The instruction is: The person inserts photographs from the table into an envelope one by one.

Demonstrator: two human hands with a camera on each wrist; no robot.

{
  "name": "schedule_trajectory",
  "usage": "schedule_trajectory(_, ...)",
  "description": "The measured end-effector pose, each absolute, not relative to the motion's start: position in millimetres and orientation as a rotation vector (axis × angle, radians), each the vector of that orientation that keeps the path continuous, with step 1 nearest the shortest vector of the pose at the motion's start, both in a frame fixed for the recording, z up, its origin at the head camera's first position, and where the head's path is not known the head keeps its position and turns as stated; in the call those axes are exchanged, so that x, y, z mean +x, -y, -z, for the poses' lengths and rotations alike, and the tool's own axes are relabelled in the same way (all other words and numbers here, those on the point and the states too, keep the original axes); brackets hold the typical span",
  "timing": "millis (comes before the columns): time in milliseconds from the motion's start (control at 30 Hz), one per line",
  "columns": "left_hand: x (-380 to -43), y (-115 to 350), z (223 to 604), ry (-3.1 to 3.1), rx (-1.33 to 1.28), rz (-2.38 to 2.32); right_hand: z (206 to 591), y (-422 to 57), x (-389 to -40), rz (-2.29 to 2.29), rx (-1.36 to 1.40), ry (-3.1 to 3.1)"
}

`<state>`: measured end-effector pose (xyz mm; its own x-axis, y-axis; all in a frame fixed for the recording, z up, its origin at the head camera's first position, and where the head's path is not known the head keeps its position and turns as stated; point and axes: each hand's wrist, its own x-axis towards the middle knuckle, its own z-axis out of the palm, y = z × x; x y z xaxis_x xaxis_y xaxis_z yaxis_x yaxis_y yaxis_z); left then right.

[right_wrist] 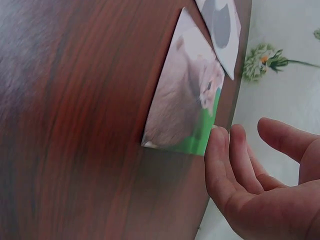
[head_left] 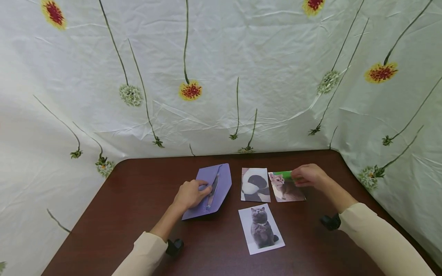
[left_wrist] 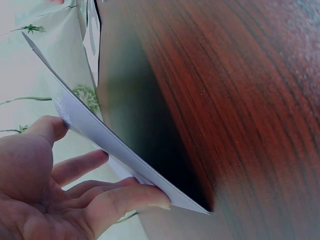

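My left hand (head_left: 190, 195) grips a purple envelope (head_left: 209, 174), which is tilted up from the table along one side in the left wrist view. Its flap is lifted, and part of a picture (head_left: 213, 190) shows in the opening. On the right, my right hand (head_left: 310, 176) is at the upper right corner of a photo of a brown kitten on green (head_left: 284, 189). Its fingertips (right_wrist: 216, 134) are right at the photo's edge, with the thumb held apart. To the left of it lies a black-and-white animal photo (head_left: 255, 186).
A photo of a grey sitting cat (head_left: 261, 230) lies nearer me, below the other two. The dark wooden table (head_left: 145, 191) has rounded far corners. A white flowered cloth (head_left: 221, 46) hangs behind it and along the sides.
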<state>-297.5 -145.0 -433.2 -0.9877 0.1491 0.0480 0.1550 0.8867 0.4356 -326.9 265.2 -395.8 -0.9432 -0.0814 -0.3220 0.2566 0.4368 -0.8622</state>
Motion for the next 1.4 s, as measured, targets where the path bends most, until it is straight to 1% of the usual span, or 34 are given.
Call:
schedule_trajectory(433, -297.3, 145.1, 431.6, 3.038, -0.229, 0.712, 404.6, -286.8, -321.6, 1.480, 0.262, -2.339)
schedule_trajectory(733, -298.4, 144.5, 433.6, 3.037, -0.235, 0.699, 411.0, -294.1, -319.1, 1.443, 0.283, -2.325)
schedule_trajectory(1400, -296.7, 143.7, 432.1, 3.043, -0.232, 0.706, 416.5, -294.6, -318.1, 1.428, 0.281, -2.270)
